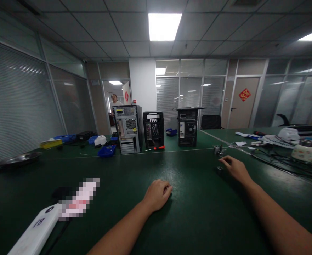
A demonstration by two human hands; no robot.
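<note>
My left hand (158, 194) lies on the green tabletop (193, 219) with its fingers loosely curled in, and I see nothing in it. Farther off to the right, my right hand (235, 168) has thumb and fingertips pinched together just over the table. What the pinch holds, if anything, is too small to tell. Just beyond those fingertips stand small metal parts (219, 151), one with a thin upright stem. Another small dark metal piece (220, 170) sits right below the fingertips.
Three computer cases (130, 124) stand at the back, a red-handled screwdriver (158, 147) before them. Blue bins (106, 151) lie left. At right are cables (275, 163), a white cap (288, 135) and a jar (304, 151). A white board marked 18 (36, 226) is front left. A person stands in the doorway.
</note>
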